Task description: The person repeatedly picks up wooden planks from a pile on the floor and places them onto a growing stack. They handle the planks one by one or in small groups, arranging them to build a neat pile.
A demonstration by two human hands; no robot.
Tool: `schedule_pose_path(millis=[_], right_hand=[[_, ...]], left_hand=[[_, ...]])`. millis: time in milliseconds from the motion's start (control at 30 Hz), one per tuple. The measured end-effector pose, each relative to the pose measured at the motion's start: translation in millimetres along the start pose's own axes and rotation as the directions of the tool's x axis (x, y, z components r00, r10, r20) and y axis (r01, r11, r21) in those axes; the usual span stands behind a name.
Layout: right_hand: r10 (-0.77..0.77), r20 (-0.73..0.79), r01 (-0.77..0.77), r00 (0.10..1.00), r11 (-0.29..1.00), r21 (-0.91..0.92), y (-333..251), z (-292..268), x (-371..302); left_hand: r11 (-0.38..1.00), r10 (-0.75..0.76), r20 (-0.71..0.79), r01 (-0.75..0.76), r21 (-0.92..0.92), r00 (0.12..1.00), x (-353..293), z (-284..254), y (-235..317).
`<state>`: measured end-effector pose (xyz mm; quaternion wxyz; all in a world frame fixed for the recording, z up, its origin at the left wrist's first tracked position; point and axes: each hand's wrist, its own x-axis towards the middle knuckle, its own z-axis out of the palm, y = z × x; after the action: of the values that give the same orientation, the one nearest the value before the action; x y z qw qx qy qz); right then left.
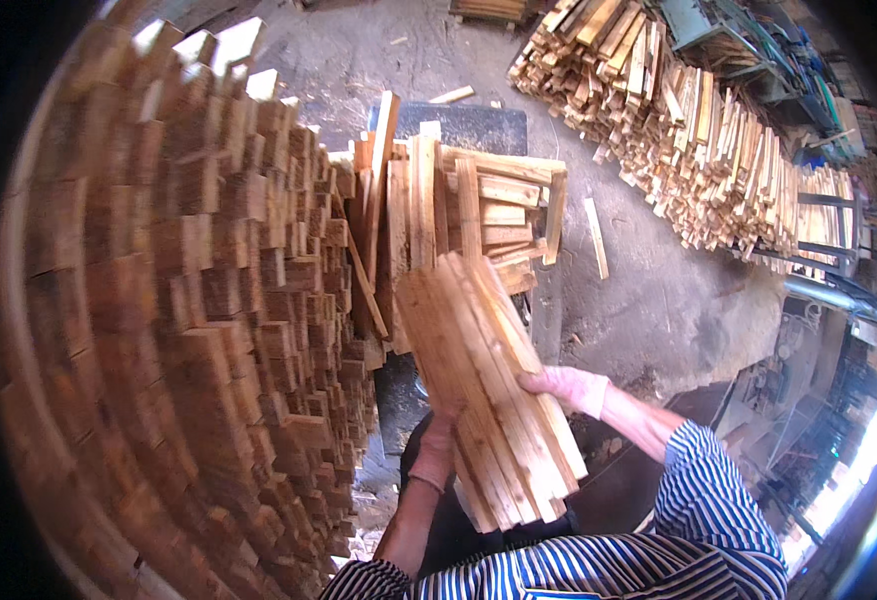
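Note:
A bundle of several wooden slats (pixel 489 390), laid side by side, is squeezed between my two hands in front of my body. My left hand (pixel 439 440) presses its left side, with the fingers partly hidden behind the wood. On the right side my right hand (pixel 567 388) grips the bundle, its thumb over the upper face and the other fingers out of sight beneath. The slats' ends are slightly uneven. Just beyond the bundle's far end lies a pile of loose wooden pieces (pixel 424 200), some standing on a slant.
A tall stack of wood blocks (pixel 199 300) rises close along my left. Far right, a long heap of sticks (pixel 699 140) lies beside a metal frame (pixel 827 248). One loose stick (pixel 596 238) rests on the concrete floor (pixel 649 290). A dark board (pixel 489 125) lies behind the pile.

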<state>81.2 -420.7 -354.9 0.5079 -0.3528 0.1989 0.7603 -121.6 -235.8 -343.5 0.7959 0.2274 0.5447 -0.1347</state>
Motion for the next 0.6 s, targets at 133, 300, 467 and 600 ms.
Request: schedule_pose_path(millis=[133, 300, 467, 600], right_hand=[[-0.278, 0.013, 0.279, 0.96, 0.96, -0.038, 10, 37, -70], [-0.558, -0.129, 0.511, 0.82, 0.814, -0.276, -20, 90, -160], [-0.738, -0.034, 0.503, 0.674, 0.492, -0.711, -90, 154, -234], [-0.695, 0.289, 0.696, 0.658, 0.415, -0.586, -150, 267, -265]], left_hand=[[0.989, 0.119, 0.103, -0.126, 0.074, 0.988, -43, 24, 8], [0.943, 0.298, 0.326, -0.331, 0.048, 0.897, -146, 119, 99], [0.763, 0.623, 0.373, -0.639, -0.095, 0.688, -231, 153, 144], [0.429, 0.873, 0.302, -0.897, -0.102, 0.383, -323, 152, 174]])
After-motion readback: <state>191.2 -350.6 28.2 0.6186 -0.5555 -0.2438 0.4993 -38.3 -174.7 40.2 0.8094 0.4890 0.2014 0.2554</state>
